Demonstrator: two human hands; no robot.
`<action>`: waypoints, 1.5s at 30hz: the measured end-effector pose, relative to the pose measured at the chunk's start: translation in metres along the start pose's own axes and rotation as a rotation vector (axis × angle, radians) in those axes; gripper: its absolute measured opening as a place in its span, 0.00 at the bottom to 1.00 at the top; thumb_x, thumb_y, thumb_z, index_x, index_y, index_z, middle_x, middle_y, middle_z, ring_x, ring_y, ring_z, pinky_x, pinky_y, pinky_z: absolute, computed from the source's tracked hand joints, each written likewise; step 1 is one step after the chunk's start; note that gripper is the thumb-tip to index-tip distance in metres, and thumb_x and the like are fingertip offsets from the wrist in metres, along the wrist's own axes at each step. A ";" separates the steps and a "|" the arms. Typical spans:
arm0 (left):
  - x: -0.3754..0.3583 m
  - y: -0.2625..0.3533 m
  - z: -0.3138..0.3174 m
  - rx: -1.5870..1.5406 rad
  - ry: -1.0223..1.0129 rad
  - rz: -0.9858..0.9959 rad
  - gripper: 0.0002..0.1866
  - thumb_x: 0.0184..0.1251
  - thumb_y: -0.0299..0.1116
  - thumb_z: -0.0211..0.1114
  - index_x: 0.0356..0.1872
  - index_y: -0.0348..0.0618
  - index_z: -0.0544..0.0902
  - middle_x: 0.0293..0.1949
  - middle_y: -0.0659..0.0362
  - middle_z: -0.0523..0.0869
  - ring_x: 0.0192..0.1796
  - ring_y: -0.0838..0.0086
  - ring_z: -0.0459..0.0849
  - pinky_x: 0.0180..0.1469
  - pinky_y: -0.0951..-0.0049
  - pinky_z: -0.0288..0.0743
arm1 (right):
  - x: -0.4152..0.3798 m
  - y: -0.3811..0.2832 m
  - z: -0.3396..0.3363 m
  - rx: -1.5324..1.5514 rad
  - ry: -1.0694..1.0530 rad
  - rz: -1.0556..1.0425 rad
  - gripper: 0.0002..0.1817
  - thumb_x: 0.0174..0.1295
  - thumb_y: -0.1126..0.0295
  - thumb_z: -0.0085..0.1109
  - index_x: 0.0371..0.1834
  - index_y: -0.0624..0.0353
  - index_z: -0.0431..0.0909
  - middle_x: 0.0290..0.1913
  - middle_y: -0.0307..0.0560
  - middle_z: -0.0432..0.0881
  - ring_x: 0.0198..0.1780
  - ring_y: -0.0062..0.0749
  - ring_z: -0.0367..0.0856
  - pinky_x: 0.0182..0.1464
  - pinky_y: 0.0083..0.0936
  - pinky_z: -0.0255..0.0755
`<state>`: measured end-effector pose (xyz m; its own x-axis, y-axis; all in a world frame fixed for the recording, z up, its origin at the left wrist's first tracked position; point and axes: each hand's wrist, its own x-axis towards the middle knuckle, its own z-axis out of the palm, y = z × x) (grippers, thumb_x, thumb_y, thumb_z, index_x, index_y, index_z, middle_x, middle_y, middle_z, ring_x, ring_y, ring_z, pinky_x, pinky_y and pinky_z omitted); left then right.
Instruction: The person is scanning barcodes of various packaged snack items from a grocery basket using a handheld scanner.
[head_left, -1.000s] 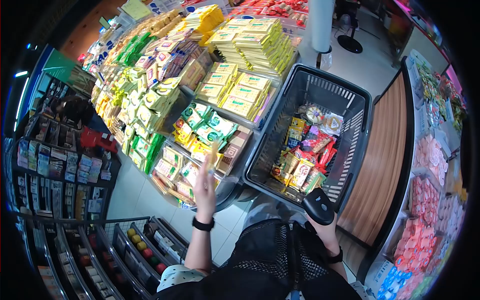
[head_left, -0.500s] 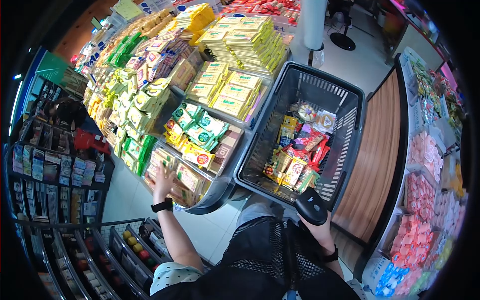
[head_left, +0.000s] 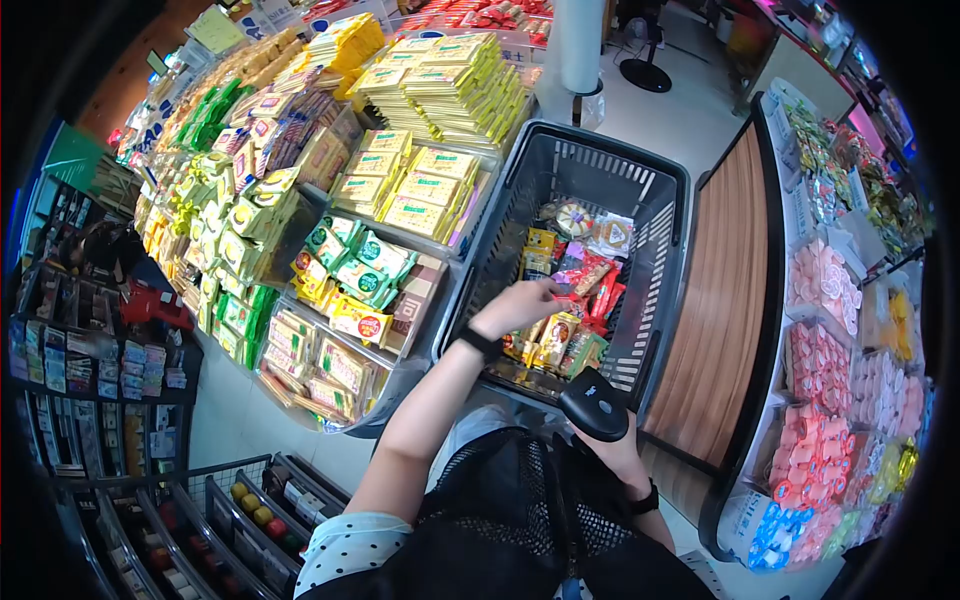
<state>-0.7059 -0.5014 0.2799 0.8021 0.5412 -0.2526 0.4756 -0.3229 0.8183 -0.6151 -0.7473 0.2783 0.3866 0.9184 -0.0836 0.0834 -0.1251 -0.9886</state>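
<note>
My left hand (head_left: pixel 518 308) hangs over the dark shopping basket (head_left: pixel 610 150), fingers bent down and closed toward the snack packets inside. What it holds, if anything, is hidden under the palm. In the basket lie red packets (head_left: pixel 602 292), a yellow-and-white packet (head_left: pixel 556 340), a green packet (head_left: pixel 583 352), a clear white packet (head_left: pixel 612 236) and a round wrapped item (head_left: pixel 574 219). At the basket's near edge, my right hand (head_left: pixel 622 450) is wrapped round a black rounded handle (head_left: pixel 597 405) with a small white mark.
Bins of wrapped crackers (head_left: pixel 325 370), green packets (head_left: pixel 375 270) and stacked yellow packs (head_left: pixel 440 85) stand left of the basket. A wood-sided display (head_left: pixel 715 310) with pink packets (head_left: pixel 815 450) borders the right. Dark racks (head_left: pixel 200 510) stand lower left, near a pale pillar (head_left: pixel 580 45) further ahead.
My left hand has moved right, from the cracker packets in the near-left bin to over the basket. My right hand stays at the black handle. The whole view has shifted slightly.
</note>
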 end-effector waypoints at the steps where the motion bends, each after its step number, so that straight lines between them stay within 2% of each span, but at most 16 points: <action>1: 0.022 -0.025 0.020 0.149 -0.088 -0.060 0.26 0.53 0.50 0.61 0.43 0.37 0.77 0.36 0.47 0.82 0.41 0.57 0.81 0.44 0.66 0.74 | 0.000 -0.001 -0.001 -0.013 -0.021 0.007 0.25 0.40 0.70 0.71 0.44 0.63 0.75 0.37 0.46 0.82 0.40 0.26 0.81 0.44 0.23 0.73; 4: 0.044 -0.061 0.073 0.852 -0.366 -0.271 0.24 0.47 0.49 0.65 0.41 0.42 0.81 0.40 0.50 0.83 0.44 0.61 0.81 0.44 0.62 0.75 | 0.001 0.001 -0.003 -0.022 -0.043 0.019 0.25 0.41 0.70 0.71 0.45 0.64 0.75 0.37 0.46 0.82 0.40 0.25 0.81 0.44 0.23 0.73; 5: 0.041 -0.065 0.077 0.904 -0.456 -0.278 0.22 0.47 0.46 0.65 0.41 0.42 0.81 0.42 0.51 0.83 0.45 0.61 0.81 0.44 0.60 0.75 | 0.002 0.001 -0.005 -0.014 -0.052 0.026 0.25 0.41 0.69 0.71 0.45 0.64 0.75 0.38 0.46 0.82 0.41 0.25 0.81 0.44 0.23 0.73; 7: 0.037 -0.098 0.089 0.725 -0.363 -0.268 0.18 0.53 0.41 0.59 0.42 0.43 0.80 0.44 0.50 0.82 0.46 0.61 0.81 0.44 0.63 0.75 | 0.002 -0.002 -0.006 0.012 -0.048 0.041 0.26 0.41 0.68 0.71 0.45 0.64 0.75 0.38 0.46 0.82 0.41 0.27 0.81 0.45 0.23 0.73; 9: 0.038 -0.111 0.084 0.743 -0.443 -0.207 0.16 0.54 0.40 0.57 0.41 0.42 0.80 0.43 0.50 0.82 0.46 0.61 0.81 0.45 0.63 0.74 | 0.004 -0.009 -0.006 -0.088 -0.096 0.007 0.26 0.41 0.67 0.71 0.45 0.64 0.75 0.39 0.47 0.81 0.41 0.29 0.81 0.45 0.24 0.73; 15: 0.032 -0.117 0.081 0.680 -0.485 -0.258 0.27 0.43 0.38 0.67 0.49 0.45 0.70 0.43 0.51 0.81 0.47 0.59 0.80 0.45 0.63 0.74 | 0.009 -0.010 -0.006 -0.096 -0.115 0.016 0.28 0.38 0.68 0.71 0.45 0.64 0.75 0.39 0.48 0.81 0.40 0.31 0.81 0.45 0.24 0.72; 21: 0.034 -0.117 0.088 0.851 -0.386 -0.160 0.17 0.41 0.38 0.66 0.35 0.44 0.81 0.36 0.51 0.83 0.42 0.60 0.81 0.43 0.64 0.75 | 0.007 -0.007 -0.004 -0.102 -0.091 0.040 0.27 0.38 0.68 0.71 0.45 0.64 0.75 0.38 0.49 0.81 0.40 0.32 0.81 0.44 0.25 0.73; 23: 0.038 -0.106 0.073 0.761 -0.249 -0.255 0.12 0.41 0.38 0.65 0.28 0.45 0.84 0.32 0.52 0.84 0.39 0.61 0.82 0.41 0.65 0.76 | 0.007 -0.005 -0.004 -0.119 -0.095 0.048 0.27 0.38 0.68 0.71 0.44 0.64 0.75 0.38 0.49 0.81 0.40 0.33 0.81 0.44 0.25 0.73; 26: 0.039 -0.092 0.036 0.359 -0.064 -0.099 0.11 0.39 0.36 0.66 0.28 0.45 0.83 0.30 0.51 0.83 0.35 0.59 0.82 0.40 0.66 0.76 | 0.010 0.001 -0.005 -0.088 -0.082 0.013 0.26 0.38 0.68 0.71 0.44 0.64 0.75 0.38 0.49 0.81 0.40 0.33 0.81 0.44 0.25 0.73; 29: 0.018 -0.025 0.007 -0.069 0.130 -0.065 0.10 0.53 0.31 0.55 0.34 0.36 0.77 0.28 0.44 0.81 0.36 0.55 0.81 0.38 0.61 0.73 | 0.012 0.001 -0.007 -0.132 -0.059 -0.045 0.26 0.39 0.67 0.71 0.44 0.64 0.75 0.38 0.49 0.81 0.40 0.32 0.81 0.44 0.25 0.73; 31: 0.010 -0.006 0.002 -0.125 0.233 -0.002 0.10 0.56 0.27 0.49 0.37 0.33 0.74 0.29 0.40 0.80 0.37 0.52 0.80 0.40 0.62 0.71 | 0.010 0.001 -0.008 -0.051 -0.046 0.021 0.26 0.40 0.67 0.71 0.44 0.64 0.75 0.38 0.48 0.82 0.40 0.31 0.81 0.44 0.24 0.73; 33: -0.015 0.018 -0.010 -0.264 0.230 -0.025 0.09 0.56 0.26 0.49 0.37 0.35 0.72 0.32 0.46 0.79 0.39 0.58 0.79 0.45 0.68 0.70 | 0.010 -0.002 -0.006 -0.065 -0.058 0.008 0.26 0.40 0.67 0.71 0.45 0.63 0.75 0.38 0.48 0.82 0.41 0.30 0.81 0.45 0.24 0.73; 35: -0.048 0.032 -0.013 -0.807 0.115 0.177 0.07 0.55 0.24 0.50 0.36 0.39 0.69 0.37 0.55 0.74 0.44 0.69 0.74 0.50 0.72 0.65 | 0.009 -0.001 -0.007 -0.087 -0.079 -0.009 0.26 0.41 0.68 0.70 0.45 0.63 0.75 0.39 0.48 0.82 0.41 0.29 0.81 0.45 0.24 0.73; 38: -0.074 0.031 -0.005 -0.814 0.046 0.282 0.10 0.54 0.24 0.58 0.35 0.44 0.68 0.41 0.59 0.68 0.51 0.74 0.66 0.54 0.74 0.60 | 0.006 0.002 -0.005 -0.038 -0.054 -0.027 0.26 0.42 0.69 0.70 0.46 0.64 0.75 0.39 0.48 0.82 0.42 0.28 0.81 0.46 0.24 0.73; 41: -0.080 0.014 0.021 -0.581 0.158 0.306 0.15 0.50 0.22 0.65 0.30 0.46 0.66 0.42 0.60 0.69 0.46 0.75 0.69 0.52 0.76 0.61 | 0.006 0.004 -0.003 0.005 -0.056 -0.023 0.25 0.43 0.70 0.70 0.46 0.64 0.75 0.39 0.47 0.82 0.42 0.26 0.80 0.46 0.23 0.72; 45: -0.083 -0.001 0.043 -0.623 0.154 0.310 0.16 0.49 0.19 0.65 0.28 0.46 0.64 0.44 0.59 0.71 0.54 0.72 0.70 0.55 0.71 0.63 | 0.003 0.004 -0.002 0.026 -0.062 0.013 0.23 0.44 0.73 0.69 0.46 0.64 0.75 0.39 0.45 0.82 0.42 0.24 0.80 0.45 0.22 0.72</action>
<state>-0.7570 -0.5792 0.2780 0.7849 0.6146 0.0782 -0.0985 -0.0008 0.9951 -0.6114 -0.7458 0.2739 0.3299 0.9384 -0.1033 0.0541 -0.1281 -0.9903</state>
